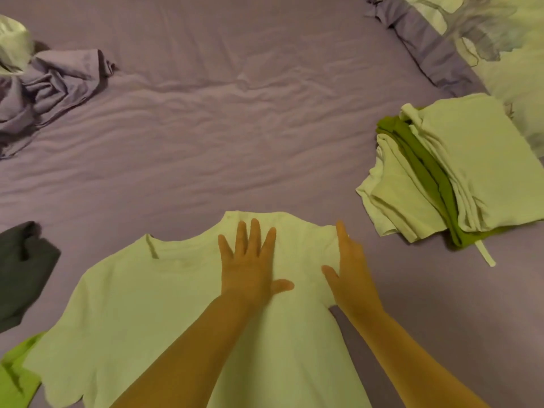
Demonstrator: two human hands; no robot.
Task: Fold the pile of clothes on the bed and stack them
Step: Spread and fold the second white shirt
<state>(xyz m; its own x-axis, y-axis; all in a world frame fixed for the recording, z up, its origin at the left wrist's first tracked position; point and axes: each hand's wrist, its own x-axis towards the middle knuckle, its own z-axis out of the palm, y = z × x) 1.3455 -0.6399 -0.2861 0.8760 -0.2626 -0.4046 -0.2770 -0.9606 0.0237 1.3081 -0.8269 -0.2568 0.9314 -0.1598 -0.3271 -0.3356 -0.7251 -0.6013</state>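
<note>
Left hand: the left hand [250, 260] lies flat with fingers spread and straight, pressing the pale T-shirt [141, 313]; it grasps nothing.
Right hand: the right hand [350, 272] lies just right of the left, fingers straight along the shirt's right edge, thumb out toward the left hand; relaxed, nothing pinched.
Task thing: the T-shirt is spread on the purple bedsheet [220, 113], under both hands and running out to their left, with its collar left of the left hand.
Step in hand, as I judge it: the right side looks folded inward, and the hands are flattening that fold.
Doing it well: keep both palms flat, sweep outward from the crease so no air or ridges stay, and square the folded edge against the shirt's length before the left side comes over.
Stack: a folded stack [450, 175] sits beyond and right of the right hand, apart from it, pale pieces with a green piece between them.
Still unfolded: a dark garment [23, 269] and a bright green garment [14, 375] lie well left of the left hand.
Containers: none in view; the bedsheet alone bears the clothes.
Far left: a crumpled purple cloth [50, 89].
</note>
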